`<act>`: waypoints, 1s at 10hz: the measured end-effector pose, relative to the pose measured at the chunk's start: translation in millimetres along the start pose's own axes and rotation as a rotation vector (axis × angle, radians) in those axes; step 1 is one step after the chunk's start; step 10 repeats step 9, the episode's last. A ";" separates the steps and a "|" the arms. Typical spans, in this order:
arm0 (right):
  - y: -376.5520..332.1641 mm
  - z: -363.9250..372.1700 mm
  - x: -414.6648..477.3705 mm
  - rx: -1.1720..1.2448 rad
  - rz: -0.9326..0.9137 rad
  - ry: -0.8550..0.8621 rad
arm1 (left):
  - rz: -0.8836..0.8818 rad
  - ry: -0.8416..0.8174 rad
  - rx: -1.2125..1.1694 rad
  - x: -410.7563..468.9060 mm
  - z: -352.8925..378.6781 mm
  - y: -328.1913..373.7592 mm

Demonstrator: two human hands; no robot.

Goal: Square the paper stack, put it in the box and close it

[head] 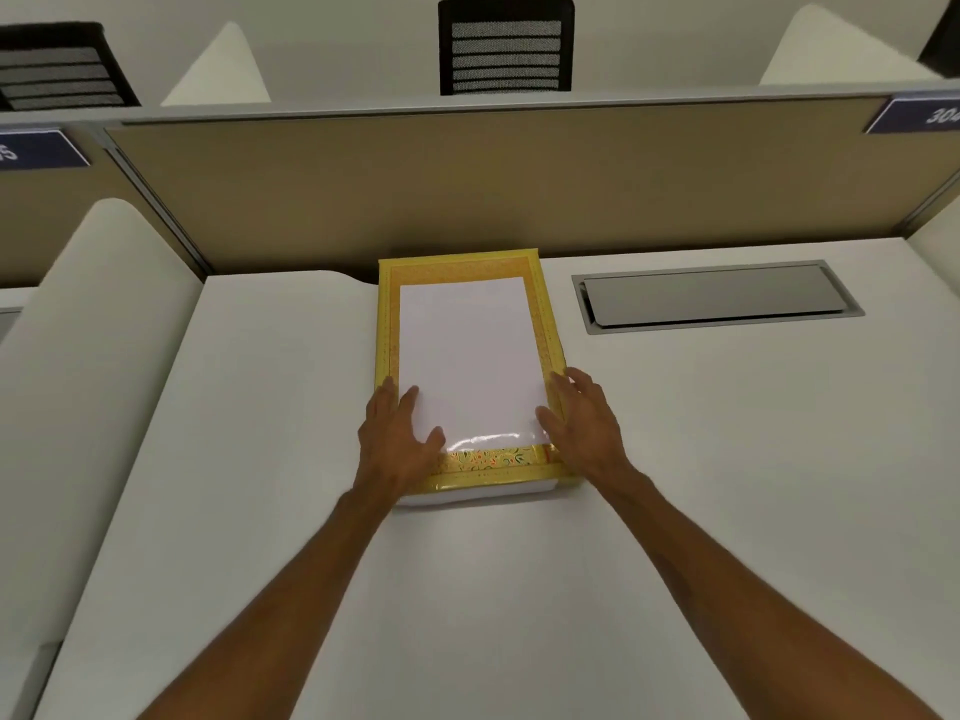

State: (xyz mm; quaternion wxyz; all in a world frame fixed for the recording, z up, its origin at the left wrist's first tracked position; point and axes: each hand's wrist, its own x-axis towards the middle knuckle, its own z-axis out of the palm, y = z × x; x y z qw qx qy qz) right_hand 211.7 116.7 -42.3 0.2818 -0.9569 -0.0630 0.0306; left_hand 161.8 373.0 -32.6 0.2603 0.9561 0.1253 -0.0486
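A flat box with a yellow patterned lid frame lies lengthwise at the back middle of the white desk. A white paper stack shows inside the frame, with glare near its front edge as if under a clear window. The box's white base peeks out under the near edge. My left hand lies flat on the near left corner of the lid, fingers spread. My right hand lies flat on the near right corner, fingers along the right edge. Neither hand grips anything.
A grey metal cable hatch is set into the desk right of the box. A tan partition stands directly behind the box. A raised white divider bounds the desk on the left. A black mesh chair stands beyond the partition.
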 end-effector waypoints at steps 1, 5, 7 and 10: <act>-2.0 -2.2 42.8 -0.104 -0.076 -0.080 | 0.003 -0.064 0.031 34.5 -7.2 -0.7; -4.4 -10.7 130.9 -0.260 -0.075 -0.214 | 0.023 -0.106 0.174 111.2 -23.2 -8.1; -10.1 -19.7 122.6 -0.267 -0.076 -0.264 | 0.036 -0.123 0.250 104.4 -31.6 1.3; -25.3 -56.2 91.3 -0.213 -0.223 -0.083 | 0.231 0.169 0.305 76.7 -56.8 37.9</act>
